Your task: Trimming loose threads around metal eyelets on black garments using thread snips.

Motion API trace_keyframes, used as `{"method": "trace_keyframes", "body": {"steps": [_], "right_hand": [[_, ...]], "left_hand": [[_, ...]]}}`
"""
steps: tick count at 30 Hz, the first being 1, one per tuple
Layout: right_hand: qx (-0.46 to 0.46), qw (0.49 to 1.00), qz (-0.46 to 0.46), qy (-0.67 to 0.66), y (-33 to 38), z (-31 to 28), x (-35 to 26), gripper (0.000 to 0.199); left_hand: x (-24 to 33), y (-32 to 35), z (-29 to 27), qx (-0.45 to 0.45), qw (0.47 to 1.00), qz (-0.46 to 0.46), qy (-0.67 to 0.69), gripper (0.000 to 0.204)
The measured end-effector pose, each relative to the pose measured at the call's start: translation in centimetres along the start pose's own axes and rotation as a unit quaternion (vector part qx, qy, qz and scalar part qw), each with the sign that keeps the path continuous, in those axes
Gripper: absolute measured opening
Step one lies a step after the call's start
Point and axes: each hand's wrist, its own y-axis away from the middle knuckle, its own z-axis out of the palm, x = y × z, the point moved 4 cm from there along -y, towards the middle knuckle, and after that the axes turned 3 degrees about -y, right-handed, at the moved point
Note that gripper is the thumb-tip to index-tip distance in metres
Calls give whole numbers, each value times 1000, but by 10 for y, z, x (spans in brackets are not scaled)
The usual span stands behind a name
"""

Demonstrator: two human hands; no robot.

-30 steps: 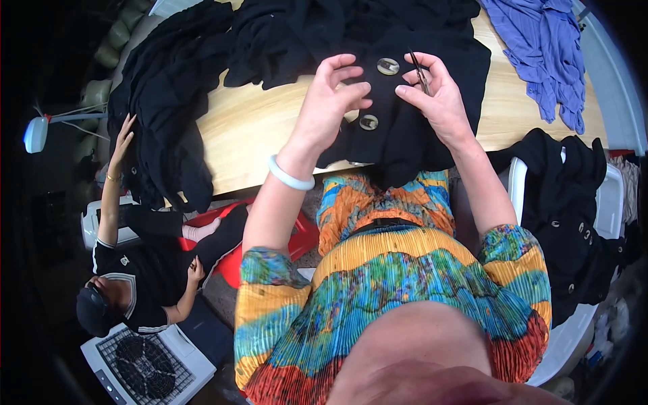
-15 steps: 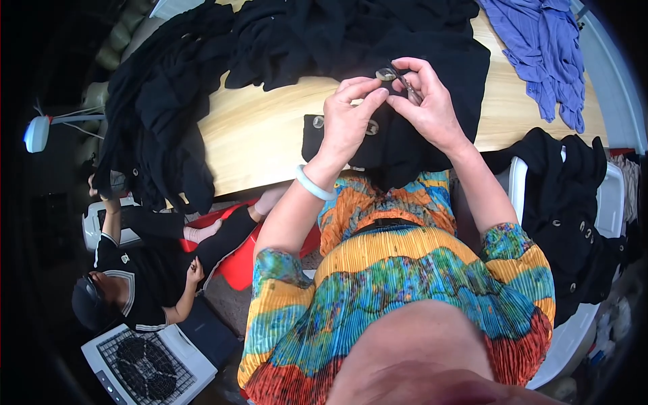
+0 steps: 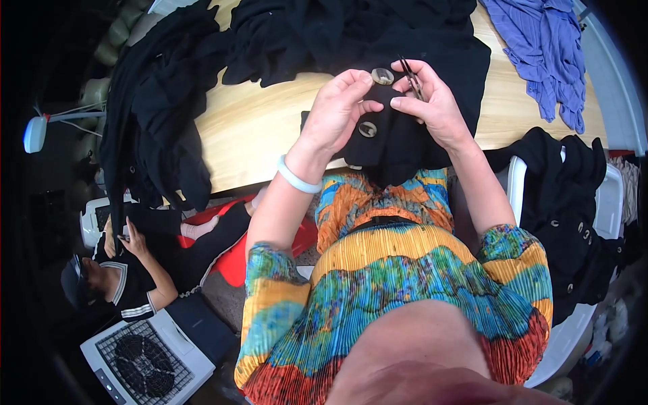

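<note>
Above the dark garment (image 3: 432,135) on the table, my left hand (image 3: 337,108) has its fingertips pinched together beside a large brown-and-cream button (image 3: 383,76). Whatever is in that pinch, if anything, is too small to make out. My right hand (image 3: 432,104), just right of the button, is closed round a pair of small dark thread snips (image 3: 410,75), whose blades point up and away from me. Another similar button (image 3: 367,129) shows on the black cloth below my hands.
More black garments (image 3: 162,121) spread over the wooden table (image 3: 250,128). Purple cloth (image 3: 540,54) lies at the far right. Beside me on the right, a white bin (image 3: 518,185) holds buttoned black garments. At lower left a person (image 3: 145,270) sits near a boxy fan (image 3: 145,361).
My hands have moved apart around the button, the left one shifting left. The snips' blades now point upward. The seated person has brought both hands together near the hanging cloth.
</note>
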Motion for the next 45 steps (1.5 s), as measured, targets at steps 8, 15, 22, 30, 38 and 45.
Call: {"method": "trace_keyframes", "body": {"steps": [8, 15, 22, 30, 38, 45], "right_hand": [[-1, 1000, 21, 1, 1, -1, 4, 45], [62, 997, -2, 48, 1, -9, -1, 43], [86, 995, -22, 38, -1, -13, -6, 42], [17, 992, -65, 105, 5, -3, 0, 42], [-18, 995, -11, 93, 9, 1, 6, 40], [4, 987, 96, 127, -3, -8, 1, 34]], "left_hand": [[2, 0, -4, -4, 1000, -15, -13, 11], [2, 2, -19, -4, 997, -51, 60, 14], [-7, 8, -22, -22, 997, -53, 42, 19], [3, 18, -6, -40, 996, -54, -59, 24], [-4, 20, -14, 7, 991, -29, -132, 28], [-9, 24, -5, 23, 966, 8, -259, 29]]}}
